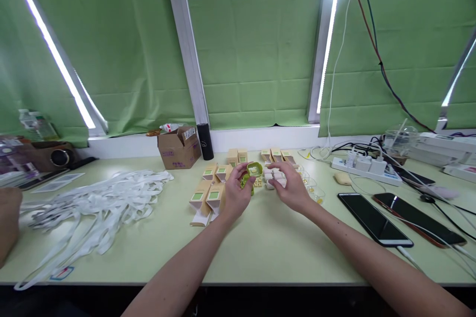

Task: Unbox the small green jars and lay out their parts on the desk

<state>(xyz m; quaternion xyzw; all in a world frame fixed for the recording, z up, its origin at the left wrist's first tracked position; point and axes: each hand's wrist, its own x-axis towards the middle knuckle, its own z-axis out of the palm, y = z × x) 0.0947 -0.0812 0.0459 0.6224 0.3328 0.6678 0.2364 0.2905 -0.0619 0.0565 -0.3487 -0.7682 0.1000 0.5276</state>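
My left hand (237, 192) is closed on a small green cup-like container (255, 169), held tilted above the table. A second green piece (245, 184) shows just under it, partly covered by my fingers. My right hand (292, 187) reaches in from the right with thumb and fingers apart, at a cluster of small white rounded pieces (268, 177). Whether it touches one of them is hard to make out. Small yellowish pieces (257, 183) lie between my hands. Clear round items with yellow bits (316, 194) sit just right of my right hand.
Folded cardboard boxes with green windows (200, 197) stand left of and behind my hands. White straps (111, 203) are heaped at left, near another person's arm (9, 223). A carton (179, 148) and black cylinder (205, 141) stand behind. Phones (374, 219), cables and a power strip (366, 170) occupy the right.
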